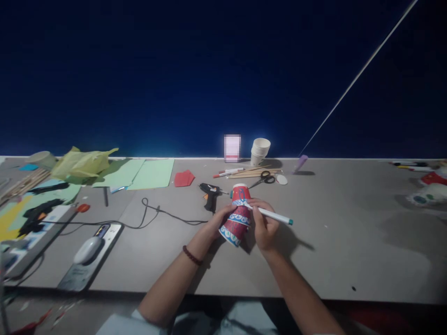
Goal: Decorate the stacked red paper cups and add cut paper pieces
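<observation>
Paper-cup tower [239, 220], just right of the glue gun [210, 195], looks mostly coloured (what remains is unclear), the left hand [217, 223] clasping it, the right hand [266, 228] gripping a felt-tip marker [275, 215] at its surface.

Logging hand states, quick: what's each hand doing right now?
Left hand: closed, holding the red-and-blue cup stack.
Right hand: closed, holding the white marker.

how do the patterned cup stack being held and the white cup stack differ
The patterned stack is red and blue; the white stack is mostly white. The patterned stack tilts, narrow end away; the white stack stands, wide end up. The left hand holds the patterned stack; the table bears the white stack. Both stacks taper.
</observation>
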`<state>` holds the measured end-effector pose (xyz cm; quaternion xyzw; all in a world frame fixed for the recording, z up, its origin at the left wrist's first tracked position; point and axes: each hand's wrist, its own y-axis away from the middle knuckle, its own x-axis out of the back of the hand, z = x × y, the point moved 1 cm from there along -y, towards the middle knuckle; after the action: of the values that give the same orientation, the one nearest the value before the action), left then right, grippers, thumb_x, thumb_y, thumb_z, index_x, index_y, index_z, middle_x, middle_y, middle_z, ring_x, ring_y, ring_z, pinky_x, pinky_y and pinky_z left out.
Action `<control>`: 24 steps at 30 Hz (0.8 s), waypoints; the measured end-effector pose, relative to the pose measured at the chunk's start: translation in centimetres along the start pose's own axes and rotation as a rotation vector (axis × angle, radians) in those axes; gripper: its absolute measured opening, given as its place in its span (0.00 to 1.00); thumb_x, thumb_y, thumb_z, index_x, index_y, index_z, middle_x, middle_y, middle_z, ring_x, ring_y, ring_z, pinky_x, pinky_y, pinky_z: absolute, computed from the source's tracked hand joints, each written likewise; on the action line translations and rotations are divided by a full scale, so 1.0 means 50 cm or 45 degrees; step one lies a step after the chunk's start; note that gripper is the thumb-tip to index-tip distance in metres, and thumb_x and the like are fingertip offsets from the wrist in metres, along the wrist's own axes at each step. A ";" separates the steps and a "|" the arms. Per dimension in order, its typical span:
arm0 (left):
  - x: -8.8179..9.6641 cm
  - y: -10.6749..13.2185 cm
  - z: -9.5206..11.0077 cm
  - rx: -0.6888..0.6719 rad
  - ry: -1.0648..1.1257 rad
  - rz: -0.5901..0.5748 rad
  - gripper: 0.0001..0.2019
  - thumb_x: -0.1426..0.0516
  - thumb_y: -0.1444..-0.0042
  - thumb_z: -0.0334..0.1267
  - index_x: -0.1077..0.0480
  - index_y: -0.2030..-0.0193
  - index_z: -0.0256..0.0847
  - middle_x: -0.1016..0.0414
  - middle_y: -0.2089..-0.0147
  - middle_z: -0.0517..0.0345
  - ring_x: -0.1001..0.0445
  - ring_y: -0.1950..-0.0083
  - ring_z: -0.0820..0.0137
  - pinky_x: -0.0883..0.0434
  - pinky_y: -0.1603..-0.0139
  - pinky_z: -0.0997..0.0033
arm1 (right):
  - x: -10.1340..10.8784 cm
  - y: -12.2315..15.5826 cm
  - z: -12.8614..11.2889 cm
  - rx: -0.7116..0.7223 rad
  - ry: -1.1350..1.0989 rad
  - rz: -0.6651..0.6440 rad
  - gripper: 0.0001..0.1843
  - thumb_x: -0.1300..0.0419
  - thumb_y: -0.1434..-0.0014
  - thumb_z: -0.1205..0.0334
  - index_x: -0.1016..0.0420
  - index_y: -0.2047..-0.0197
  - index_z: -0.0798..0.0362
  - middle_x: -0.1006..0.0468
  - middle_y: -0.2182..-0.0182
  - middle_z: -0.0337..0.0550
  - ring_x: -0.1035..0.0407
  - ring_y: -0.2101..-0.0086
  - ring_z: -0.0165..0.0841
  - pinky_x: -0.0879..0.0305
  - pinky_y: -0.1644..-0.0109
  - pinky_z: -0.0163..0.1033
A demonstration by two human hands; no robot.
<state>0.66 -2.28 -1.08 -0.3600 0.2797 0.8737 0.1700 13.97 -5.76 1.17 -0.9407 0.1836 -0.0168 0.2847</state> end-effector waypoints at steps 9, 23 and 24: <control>-0.006 0.005 0.005 0.049 0.020 0.042 0.13 0.39 0.46 0.35 0.27 0.56 0.28 0.20 0.64 0.44 0.21 0.66 0.62 0.23 0.61 0.63 | 0.003 -0.003 0.006 -0.096 0.063 0.017 0.07 0.43 0.37 0.61 0.25 0.64 0.51 0.23 0.65 0.43 0.28 0.60 0.37 0.31 0.53 0.43; -0.003 0.002 0.004 0.055 0.031 0.066 0.11 0.40 0.46 0.36 0.26 0.60 0.28 0.20 0.67 0.43 0.21 0.68 0.61 0.24 0.62 0.62 | 0.006 -0.005 0.010 -0.058 0.038 -0.026 0.06 0.43 0.37 0.64 0.25 0.65 0.51 0.23 0.65 0.42 0.27 0.60 0.36 0.32 0.52 0.42; -0.003 0.002 0.005 0.055 0.031 0.080 0.11 0.40 0.46 0.35 0.26 0.59 0.28 0.20 0.66 0.43 0.21 0.68 0.61 0.24 0.62 0.61 | 0.006 -0.005 0.011 -0.052 0.034 -0.028 0.06 0.43 0.37 0.64 0.25 0.65 0.51 0.23 0.65 0.43 0.27 0.59 0.36 0.32 0.52 0.43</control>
<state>0.59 -2.23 -0.80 -0.3578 0.3118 0.8679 0.1468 14.42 -5.40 0.85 -0.9480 0.1774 -0.0289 0.2628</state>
